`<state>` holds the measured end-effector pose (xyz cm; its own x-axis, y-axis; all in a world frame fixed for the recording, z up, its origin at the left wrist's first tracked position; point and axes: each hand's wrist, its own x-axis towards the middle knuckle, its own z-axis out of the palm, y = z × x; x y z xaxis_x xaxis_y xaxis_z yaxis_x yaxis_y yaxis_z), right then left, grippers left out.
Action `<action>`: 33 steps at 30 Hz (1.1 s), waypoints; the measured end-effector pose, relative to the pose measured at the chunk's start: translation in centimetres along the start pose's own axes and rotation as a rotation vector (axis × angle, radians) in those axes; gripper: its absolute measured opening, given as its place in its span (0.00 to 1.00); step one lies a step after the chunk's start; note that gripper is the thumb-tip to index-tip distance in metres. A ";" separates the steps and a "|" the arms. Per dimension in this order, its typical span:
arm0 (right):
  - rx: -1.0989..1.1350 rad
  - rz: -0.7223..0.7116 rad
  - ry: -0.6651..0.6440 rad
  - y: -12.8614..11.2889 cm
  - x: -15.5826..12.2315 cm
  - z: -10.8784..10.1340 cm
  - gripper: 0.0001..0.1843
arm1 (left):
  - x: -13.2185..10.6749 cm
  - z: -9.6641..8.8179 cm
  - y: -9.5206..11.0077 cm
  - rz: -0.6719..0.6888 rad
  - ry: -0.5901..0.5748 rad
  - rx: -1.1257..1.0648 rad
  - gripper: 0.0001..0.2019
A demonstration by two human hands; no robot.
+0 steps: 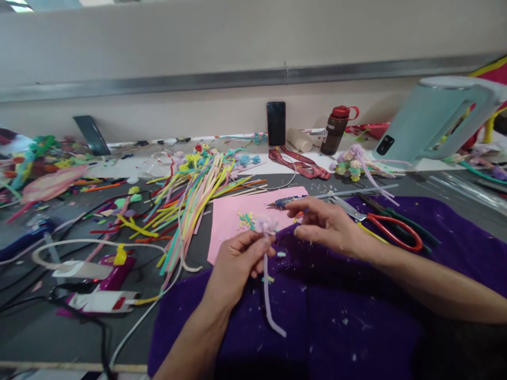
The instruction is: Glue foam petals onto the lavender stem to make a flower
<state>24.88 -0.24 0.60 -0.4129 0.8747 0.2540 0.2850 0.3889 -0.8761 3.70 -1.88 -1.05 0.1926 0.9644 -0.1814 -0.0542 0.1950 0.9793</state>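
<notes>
My left hand [237, 261] pinches a pale lilac pipe-cleaner flower [266, 224] by its stem, which hangs down over the purple cloth [317, 316]. My right hand [327, 227] is just to the right of the fluffy flower head, fingers curled together near it; whether they grip anything I cannot make out. A pink paper sheet [233, 216] with small coloured scraps lies just beyond both hands. Red-handled scissors [390, 224] lie on the cloth right of my right hand.
A heap of coloured pipe cleaners [190, 195] spreads at centre left. A glue gun and cables [91, 274] lie at left. A phone [275, 123], a brown bottle [335, 129] and a pale kettle [431, 116] stand by the wall. Finished flowers [352, 163] rest nearby.
</notes>
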 end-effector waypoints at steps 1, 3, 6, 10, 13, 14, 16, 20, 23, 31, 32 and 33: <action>0.002 0.015 0.014 -0.2 -0.1 -0.2 0.21 | -0.1 -0.4 0.5 0.010 0.038 -0.083 0.08; -0.007 0.047 0.009 -0.6 -0.4 -0.4 0.17 | -0.3 -1.3 1.3 0.013 0.099 -0.256 0.08; -0.076 0.050 -0.072 -0.8 -1.3 -0.2 0.12 | -1.0 -2.0 2.3 0.031 0.073 -0.438 0.08; -0.247 -0.016 -0.230 0.0 -2.6 0.6 0.07 | -2.3 -1.9 2.7 0.021 -0.004 -0.541 0.09; -0.471 -0.129 -0.392 1.2 -2.8 2.0 0.07 | -3.2 -1.5 2.3 -0.026 -0.059 -0.577 0.08; -0.555 -0.164 -0.455 1.5 -2.7 2.6 0.07 | -3.5 -1.3 2.1 -0.045 -0.069 -0.578 0.07; -0.693 -0.206 -0.556 2.0 -2.0 3.6 0.08 | -4.0 -1.1 1.5 -0.077 -0.070 -0.575 0.07; -0.831 -0.224 -0.418 2.3 0.1 4.0 0.11 | -4.9 -1.4 0.5 -0.111 -0.031 -0.564 0.06; -0.794 -0.212 -0.267 2.1 0.6 3.7 0.11 | -5.6 -2.1 -0.1 -0.113 0.012 -0.555 0.07; -0.752 -0.471 -0.577 1.4 -0.7 6.1 0.08 | -6.3 -2.6 -1.5 -0.153 0.057 -0.525 0.08; -0.774 -0.434 -0.535 1.6 -0.4 6.1 0.08 | -6.3 -2.5 -1.7 -0.160 0.062 -0.521 0.08; -0.788 -0.380 -0.457 1.8 0.0 5.8 0.09 | -6.4 -2.5 -1.8 -0.168 0.064 -0.514 0.09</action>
<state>20.35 -1.20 -3.31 -0.8436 0.5201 0.1335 0.4905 0.8475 -0.2028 0.11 -7.95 -1.91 0.1807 0.9184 -0.3520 -0.5031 0.3938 0.7693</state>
